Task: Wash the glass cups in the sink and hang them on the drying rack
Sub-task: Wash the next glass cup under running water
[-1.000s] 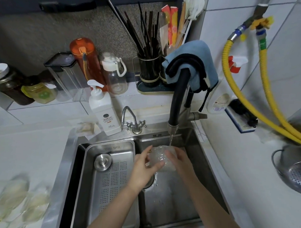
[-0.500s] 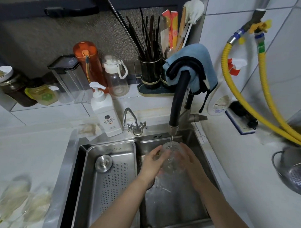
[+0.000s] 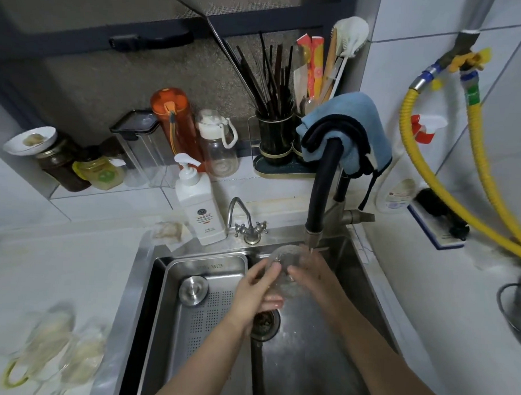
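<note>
A clear glass cup [image 3: 285, 257] is held over the steel sink [image 3: 322, 347], its mouth tipped up under the black faucet [image 3: 319, 199]. A thin stream of water runs from the spout onto it. My left hand [image 3: 257, 289] grips the cup from the left, fingers curled round its side. My right hand [image 3: 312, 273] grips it from the right, partly seen through the glass. Two more glass cups [image 3: 53, 346] hang blurred on a rack at the lower left of the counter.
A perforated steel tray [image 3: 202, 313] with a drain plug fills the sink's left half. The drain [image 3: 265, 321] lies below my hands. A soap dispenser [image 3: 198, 207] and a small tap [image 3: 246, 223] stand behind. A metal colander [image 3: 515, 312] sits on the right counter; yellow hoses [image 3: 431, 173] hang on the wall.
The cup has been turned in my hands and raised closer under the spout, its mouth now facing up. Both hands shifted along with it.
</note>
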Tool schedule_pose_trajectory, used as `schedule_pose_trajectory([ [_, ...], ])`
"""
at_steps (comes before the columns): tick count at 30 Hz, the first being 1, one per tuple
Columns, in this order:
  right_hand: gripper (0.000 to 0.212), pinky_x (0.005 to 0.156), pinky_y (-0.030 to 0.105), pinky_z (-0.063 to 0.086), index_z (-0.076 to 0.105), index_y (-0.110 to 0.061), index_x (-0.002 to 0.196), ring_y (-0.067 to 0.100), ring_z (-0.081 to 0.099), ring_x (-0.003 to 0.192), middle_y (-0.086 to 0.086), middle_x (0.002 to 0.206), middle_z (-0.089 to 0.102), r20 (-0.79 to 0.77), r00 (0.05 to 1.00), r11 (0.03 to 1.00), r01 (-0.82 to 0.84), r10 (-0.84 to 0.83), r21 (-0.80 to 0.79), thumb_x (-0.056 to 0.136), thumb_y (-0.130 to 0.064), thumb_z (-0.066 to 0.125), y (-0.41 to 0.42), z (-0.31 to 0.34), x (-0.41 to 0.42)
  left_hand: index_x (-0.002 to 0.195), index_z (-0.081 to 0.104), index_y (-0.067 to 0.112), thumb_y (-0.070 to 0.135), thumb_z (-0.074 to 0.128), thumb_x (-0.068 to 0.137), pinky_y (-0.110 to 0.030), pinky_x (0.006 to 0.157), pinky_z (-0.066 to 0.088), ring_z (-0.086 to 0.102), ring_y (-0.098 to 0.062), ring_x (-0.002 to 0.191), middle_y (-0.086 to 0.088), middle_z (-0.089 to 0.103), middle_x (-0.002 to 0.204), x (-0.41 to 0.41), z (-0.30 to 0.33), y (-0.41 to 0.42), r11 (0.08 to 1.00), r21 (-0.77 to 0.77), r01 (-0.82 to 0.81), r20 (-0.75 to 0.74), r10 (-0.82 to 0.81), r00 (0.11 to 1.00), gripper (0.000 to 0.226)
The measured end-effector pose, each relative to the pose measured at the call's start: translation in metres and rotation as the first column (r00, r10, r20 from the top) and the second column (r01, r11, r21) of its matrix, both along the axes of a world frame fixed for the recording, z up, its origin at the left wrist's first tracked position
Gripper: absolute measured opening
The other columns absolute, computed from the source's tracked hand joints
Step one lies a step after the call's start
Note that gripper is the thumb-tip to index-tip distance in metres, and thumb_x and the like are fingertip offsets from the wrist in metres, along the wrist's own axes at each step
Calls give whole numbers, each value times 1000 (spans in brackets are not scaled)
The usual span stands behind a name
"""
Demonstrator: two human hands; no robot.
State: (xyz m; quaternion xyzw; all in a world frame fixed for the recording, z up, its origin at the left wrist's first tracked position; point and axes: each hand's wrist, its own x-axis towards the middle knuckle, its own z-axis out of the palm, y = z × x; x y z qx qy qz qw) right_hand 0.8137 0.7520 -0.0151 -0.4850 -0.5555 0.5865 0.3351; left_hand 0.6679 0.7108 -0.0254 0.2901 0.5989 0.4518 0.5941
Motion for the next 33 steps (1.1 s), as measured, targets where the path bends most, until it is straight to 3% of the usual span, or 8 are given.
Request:
schedule_pose_trajectory([
  [5, 34, 58, -2, 41, 47, -33, 113, -26, 56, 75, -27, 95, 52, -87, 996, 999, 31, -34, -29, 89, -16, 65, 1, -2, -3, 127, 58, 31, 58, 60, 84, -31, 84, 55, 71, -18, 94, 1, 66, 121, -1, 0, -1, 998, -66, 18, -57, -22, 998, 51],
  [10, 21, 73, 22, 46, 59, -19, 102, 14, 60, 91, -1, 100, 62, 75, 987, 989, 142, -139, -43, 96, -37, 50, 7, -4, -10, 120, 57, 22, 45, 61, 89, -5, 75, 44, 60, 4, 91, 13, 65, 103, 16, 6, 4, 996, -48, 79, -270, -89, 959, 38],
  [14, 22, 79, 33, 48, 60, -21, 93, 6, 65, 80, 3, 92, 64, 19, 985, 979, 174, -173, -108, 97, -38, 48, 17, -2, 13, 129, 51, 20, 69, 53, 82, -33, 96, 48, 65, -17, 103, 2, 67, 113, 45, 1, 16, 998, -49, 33, -439, -51, 897, 68],
  [17, 50, 98, 40, 45, 55, -16, 122, 18, 59, 109, 4, 120, 61, 137, 990, 999, 32, -31, -8, 84, -48, 60, 10, 6, 21, 125, 55, 17, 68, 39, 89, -40, 103, 44, 60, -27, 113, -7, 65, 118, 48, 4, 25, 997, -74, -36, -477, -3, 879, 64],
  [23, 35, 84, 3, 36, 51, -22, 130, -2, 49, 111, -14, 122, 53, 89, 979, 983, 184, -181, -23, 98, -34, 48, 6, -7, 39, 130, 49, 16, 54, 30, 98, -36, 101, 41, 53, -28, 121, -8, 54, 131, 67, 12, 30, 993, -10, 115, -579, -99, 809, 53],
  [27, 21, 79, 22, 47, 63, -17, 90, 27, 62, 108, -4, 89, 62, 196, 966, 977, 191, -169, -98, 100, -22, 46, 15, -8, 33, 154, 5, 34, 61, 42, 92, -32, 110, 26, 26, -21, 144, -2, 10, 159, 60, 10, 14, 970, 5, 244, -464, -214, 860, 77],
  [31, 30, 89, 31, 52, 59, -9, 123, 13, 66, 94, 5, 110, 67, 122, 984, 988, 141, -132, -67, 99, -24, 48, 10, 0, 28, 153, -1, 35, 81, 62, 62, -36, 114, 25, 22, -20, 145, 3, 7, 158, 40, 6, 10, 979, -39, 200, -377, -200, 905, 121],
  [33, 38, 98, 35, 50, 52, -4, 130, 18, 68, 101, 5, 115, 68, -49, 985, 975, 159, -168, -157, 95, -16, 57, 8, -4, 24, 153, 6, 40, 84, 61, 57, -41, 118, 22, 22, -19, 145, 3, 10, 159, 34, 8, 11, 991, -48, 128, -310, -137, 941, 119],
])
